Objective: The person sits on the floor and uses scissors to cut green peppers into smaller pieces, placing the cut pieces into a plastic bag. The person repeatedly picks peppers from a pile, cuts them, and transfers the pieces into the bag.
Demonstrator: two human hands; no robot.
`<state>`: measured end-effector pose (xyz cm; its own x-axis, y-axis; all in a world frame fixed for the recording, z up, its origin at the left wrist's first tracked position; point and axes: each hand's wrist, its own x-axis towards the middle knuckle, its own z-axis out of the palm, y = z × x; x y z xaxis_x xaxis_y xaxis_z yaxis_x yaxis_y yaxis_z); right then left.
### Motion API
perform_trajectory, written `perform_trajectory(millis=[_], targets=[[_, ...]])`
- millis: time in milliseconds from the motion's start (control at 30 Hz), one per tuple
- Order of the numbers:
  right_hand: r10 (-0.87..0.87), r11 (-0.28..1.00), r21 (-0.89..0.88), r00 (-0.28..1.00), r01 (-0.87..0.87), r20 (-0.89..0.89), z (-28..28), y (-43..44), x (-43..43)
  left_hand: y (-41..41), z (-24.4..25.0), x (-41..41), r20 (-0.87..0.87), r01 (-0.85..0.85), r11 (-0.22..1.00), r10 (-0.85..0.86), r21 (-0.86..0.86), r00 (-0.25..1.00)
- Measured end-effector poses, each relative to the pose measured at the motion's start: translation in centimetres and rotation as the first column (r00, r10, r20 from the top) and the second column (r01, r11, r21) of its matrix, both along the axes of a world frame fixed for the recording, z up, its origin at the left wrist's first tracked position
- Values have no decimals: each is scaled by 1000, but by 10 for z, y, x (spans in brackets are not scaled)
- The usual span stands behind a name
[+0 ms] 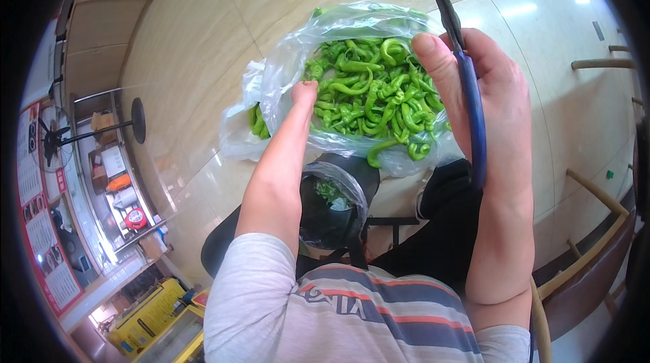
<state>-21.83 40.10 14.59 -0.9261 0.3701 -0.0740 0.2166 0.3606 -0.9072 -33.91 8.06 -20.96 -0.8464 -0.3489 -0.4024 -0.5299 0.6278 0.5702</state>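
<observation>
A large clear plastic bag (284, 58) lies open on the floor, full of curled green chili peppers (376, 88). My left hand (304, 93) reaches over the bag's left edge and its fingers are at the peppers there; whether they grip one is hidden. My right hand (477, 73) is raised at the right, close to the camera, holding scissors (472, 109) with a blue handle and dark blades pointing up and away. Between my legs stands a black bin (315, 221) lined with clear plastic, with green trimmings (330, 191) at its bottom.
Another plastic bag (233, 124) with green peppers lies to the left. A black pedestal fan (96, 132) and a counter with trays stand further left. Wooden chairs (589, 271) are at the right. Yellow crates (152, 317) are at the lower left.
</observation>
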Motion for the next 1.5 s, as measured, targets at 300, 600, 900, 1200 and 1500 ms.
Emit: perform_trajectory(millis=[300,600,900,1200,1500], targets=[[-14,998,64,999,16,-29,0,-2,1,19,66,52,26,-19,991,16,129,1000],[-27,999,31,999,28,-33,4,-3,5,32,119,85,-67,-156,936,186,315,980],[-39,997,72,999,40,-22,5,1,7,35,203,96,-500,141,990,-117,10,858],[165,962,-189,971,-197,-172,-14,0,7,59,354,123,-737,319,922,-56,221,674],[681,511,-577,710,-638,-182,1,-56,30,45,458,167,-702,375,820,44,432,711]])
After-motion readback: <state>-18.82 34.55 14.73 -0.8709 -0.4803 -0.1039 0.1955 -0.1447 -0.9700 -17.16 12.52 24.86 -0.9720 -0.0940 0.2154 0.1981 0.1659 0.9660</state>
